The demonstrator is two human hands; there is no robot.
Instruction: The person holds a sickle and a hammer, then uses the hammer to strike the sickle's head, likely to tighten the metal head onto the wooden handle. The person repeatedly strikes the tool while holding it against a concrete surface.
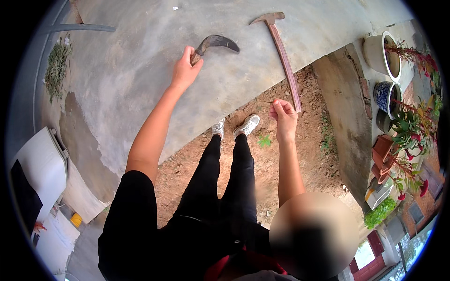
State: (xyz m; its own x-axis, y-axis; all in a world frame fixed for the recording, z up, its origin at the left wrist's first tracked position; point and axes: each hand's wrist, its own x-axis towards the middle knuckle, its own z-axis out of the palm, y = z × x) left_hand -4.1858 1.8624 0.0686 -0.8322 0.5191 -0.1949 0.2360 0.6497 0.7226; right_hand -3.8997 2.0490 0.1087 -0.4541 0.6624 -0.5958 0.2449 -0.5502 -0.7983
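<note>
My left hand is closed round the short wooden handle of a sickle, whose dark curved blade points right over the concrete. My right hand is raised above the bare soil, thumb and fingers pinched on a thin dark sliver, too small to identify. Just beside that hand is the lower end of a long-handled pick hammer. Its rusty head, pointed on one side and blunt on the other, lies on the concrete, while its reddish wooden handle reaches out over the soil.
A concrete slab spreads ahead, bordering reddish soil with a small green weed. A low concrete wall runs along the right, with potted plants beyond, including a white pot. Cut greenery lies far left.
</note>
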